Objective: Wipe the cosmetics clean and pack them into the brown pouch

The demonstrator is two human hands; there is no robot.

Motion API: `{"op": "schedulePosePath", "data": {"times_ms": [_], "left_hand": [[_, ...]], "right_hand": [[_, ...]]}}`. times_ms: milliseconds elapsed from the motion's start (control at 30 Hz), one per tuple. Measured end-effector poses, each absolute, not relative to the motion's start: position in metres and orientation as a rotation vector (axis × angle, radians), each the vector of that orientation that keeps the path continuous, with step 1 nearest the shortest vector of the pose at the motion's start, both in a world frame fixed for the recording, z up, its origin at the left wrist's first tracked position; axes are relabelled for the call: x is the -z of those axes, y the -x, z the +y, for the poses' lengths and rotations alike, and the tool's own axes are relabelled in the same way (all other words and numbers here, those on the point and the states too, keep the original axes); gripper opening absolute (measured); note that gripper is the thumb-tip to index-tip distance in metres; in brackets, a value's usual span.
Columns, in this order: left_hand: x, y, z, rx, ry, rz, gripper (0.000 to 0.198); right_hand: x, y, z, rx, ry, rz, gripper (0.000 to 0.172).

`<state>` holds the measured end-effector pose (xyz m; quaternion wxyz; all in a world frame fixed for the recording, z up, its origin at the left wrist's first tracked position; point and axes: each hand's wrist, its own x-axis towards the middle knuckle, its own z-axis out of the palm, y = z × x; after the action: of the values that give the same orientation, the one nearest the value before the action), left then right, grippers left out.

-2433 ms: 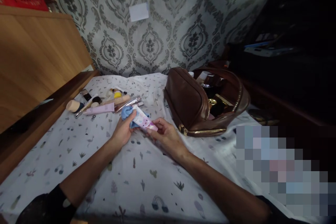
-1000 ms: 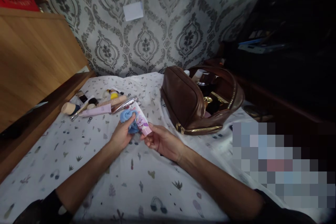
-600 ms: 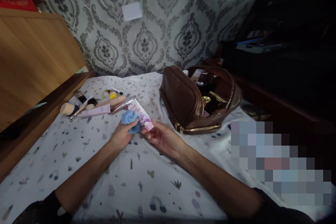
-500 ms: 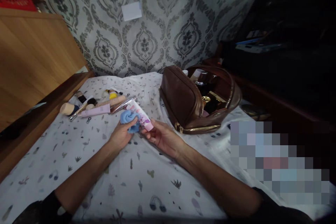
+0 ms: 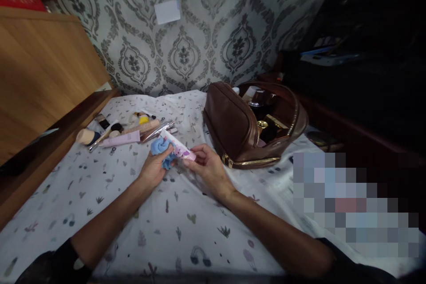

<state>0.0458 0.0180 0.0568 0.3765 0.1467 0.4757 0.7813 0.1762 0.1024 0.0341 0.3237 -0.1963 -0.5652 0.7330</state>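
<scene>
At the middle of the patterned white bedsheet (image 5: 173, 230), the left hand (image 5: 151, 172) clamps a crumpled blue cloth (image 5: 159, 146) against a white-and-pink plastic tube (image 5: 179, 147), which the right hand (image 5: 208, 169) pinches. An open brown leather pouch (image 5: 233, 126) lies at two o'clock.

- Two hands of yours: left hand (image 5: 151, 171), right hand (image 5: 209, 169).
- One blue cloth (image 5: 160, 148).
- Two pink tubes: held tube (image 5: 180, 150), lying tube (image 5: 121, 139).
- One brown cosmetic bag (image 5: 234, 126).

Glossy leather bag (image 5: 233, 126), soft cloth (image 5: 159, 147)
</scene>
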Motion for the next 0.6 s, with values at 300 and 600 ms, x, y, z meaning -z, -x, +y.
{"op": "schedulePosePath", "data": {"times_ms": [300,600], "left_hand": [[-0.0581,-0.0486,0.0190,-1.985,-0.377,1.258,0.045],[-0.0579,-0.0480,0.0173,-1.966,-0.401,1.270,0.045]], "right_hand": [[-0.0349,-0.1787,0.1015,-1.660,0.597,-1.652,0.031],[-0.0401,-0.1812,0.1006,-1.676,0.594,-1.662,0.038]]}}
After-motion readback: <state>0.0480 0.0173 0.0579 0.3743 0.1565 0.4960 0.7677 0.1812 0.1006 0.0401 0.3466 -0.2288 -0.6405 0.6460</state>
